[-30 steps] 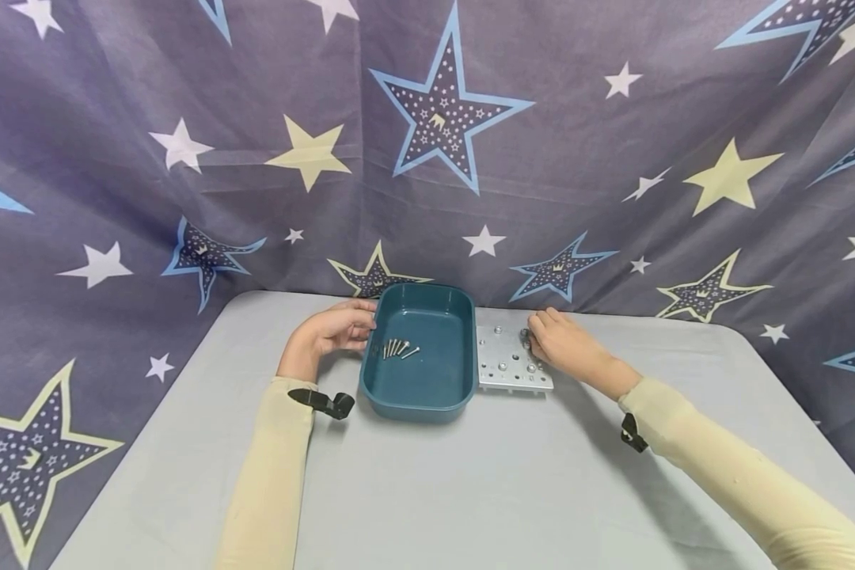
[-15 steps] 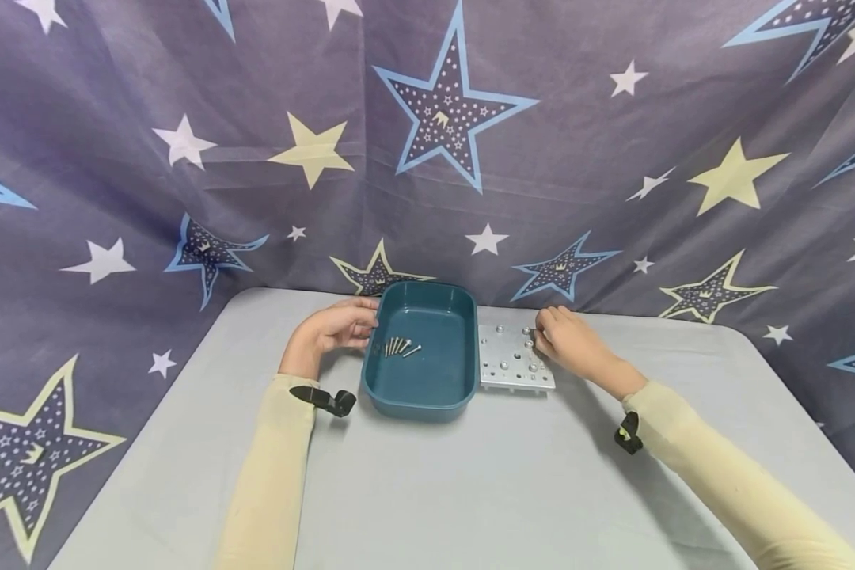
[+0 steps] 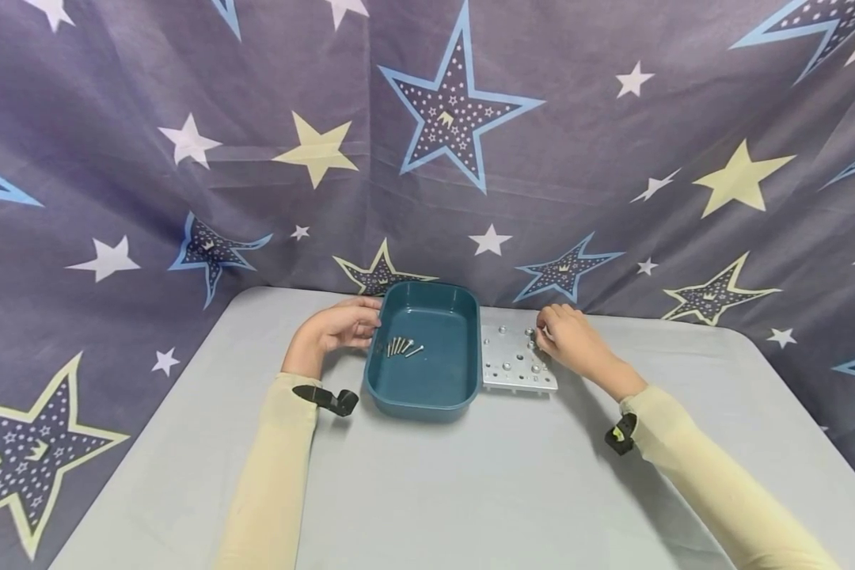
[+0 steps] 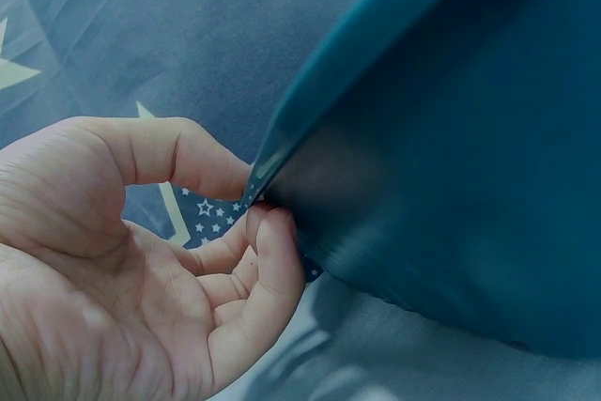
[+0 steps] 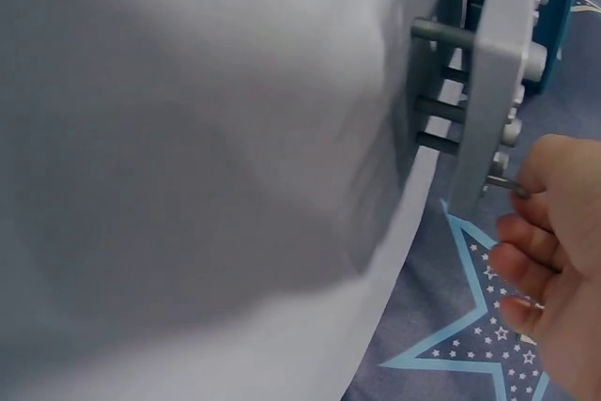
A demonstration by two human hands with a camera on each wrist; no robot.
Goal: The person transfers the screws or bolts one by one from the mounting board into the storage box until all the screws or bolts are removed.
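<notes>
In the head view my left hand (image 3: 340, 326) is at the left side of a teal plastic bin (image 3: 423, 405). The left wrist view shows thumb and fingertips of that hand pinching the bin's rim (image 4: 324, 72). Several screws (image 3: 400, 346) lie inside the bin. To its right stands a silver metal plate (image 3: 502, 348) with holes and several bolts through it. My right hand (image 3: 571, 339) is at the plate's far right corner. Its thumb and index finger pinch a thin screw (image 5: 507, 185) at the plate's surface, seen in the right wrist view.
Bolt shanks (image 5: 441, 33) stick out beneath the plate. A grey-covered table (image 3: 456, 491) carries everything, its back edge against a star-patterned curtain (image 3: 256, 198). Black wrist straps with cameras sit on both sleeves.
My right hand has drawn slightly right, uncovering bolts near the plate's far right corner, and its wrist has turned a little. My left hand stays at the bin. The head view shifts slightly.
</notes>
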